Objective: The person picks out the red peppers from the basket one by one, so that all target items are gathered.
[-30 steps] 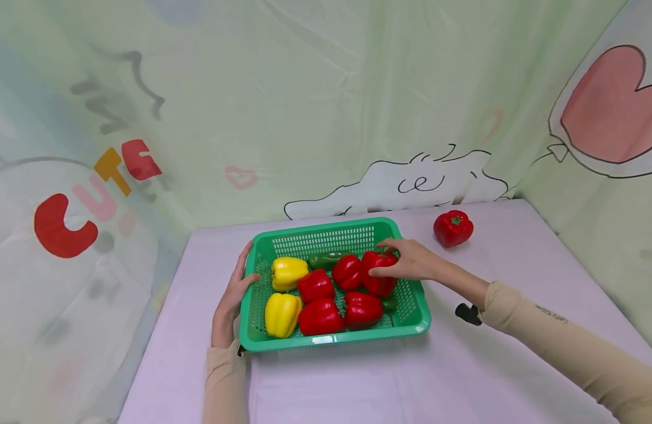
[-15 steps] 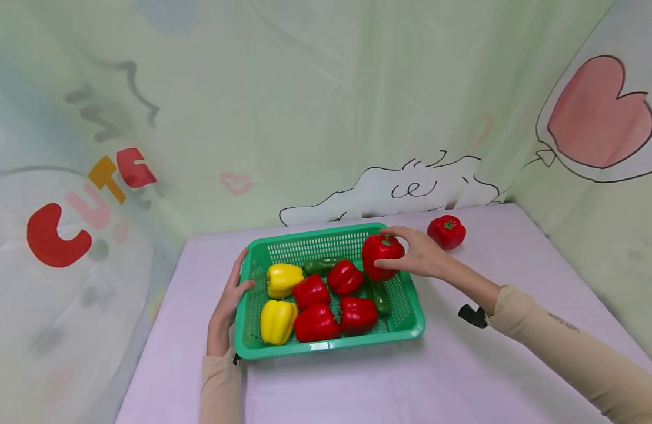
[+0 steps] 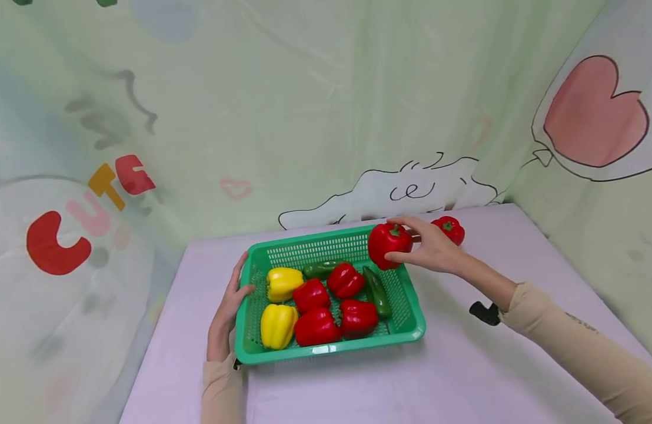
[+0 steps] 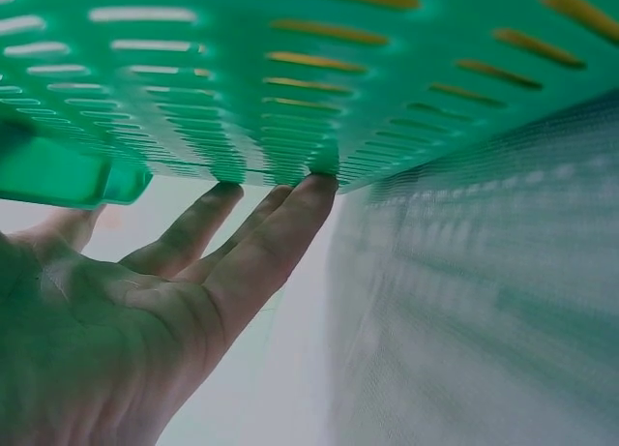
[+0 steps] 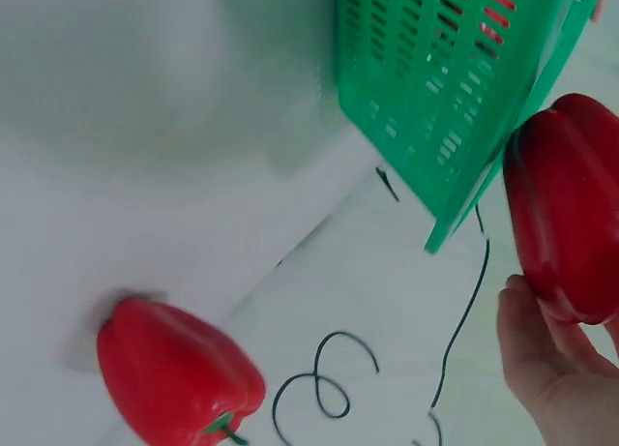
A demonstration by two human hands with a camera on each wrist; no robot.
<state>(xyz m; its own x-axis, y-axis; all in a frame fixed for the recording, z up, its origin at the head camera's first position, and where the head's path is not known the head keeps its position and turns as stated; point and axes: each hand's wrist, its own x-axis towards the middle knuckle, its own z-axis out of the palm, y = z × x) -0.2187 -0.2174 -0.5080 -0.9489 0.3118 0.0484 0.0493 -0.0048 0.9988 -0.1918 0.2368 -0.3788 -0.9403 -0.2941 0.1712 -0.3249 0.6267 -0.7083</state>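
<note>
A green plastic basket (image 3: 326, 350) stands on the table in the head view. My left hand (image 3: 232, 303) holds its left side, thumb over the rim; in the left wrist view the fingers (image 4: 276, 243) lie against the slotted outer wall. My right hand (image 3: 434, 247) grips a red bell pepper (image 3: 388, 244) above the basket's back right corner, stem up. The right wrist view shows this pepper overlapping the rim. In the basket lie several red bell peppers (image 3: 316, 327), two yellow bell peppers (image 3: 278, 325) and two long dark green vegetables (image 3: 376, 292).
Another red bell pepper (image 3: 451, 229) lies on the table behind my right hand, partly covered by it in the head view. The lilac tabletop (image 3: 326, 394) meets a printed curtain (image 3: 305, 118) at the back, with more curtain at both sides.
My right hand has lifted the red bell pepper out from among the others and moved it slightly right, above the rim. The long green vegetable beneath now shows. My left hand stays on the basket.
</note>
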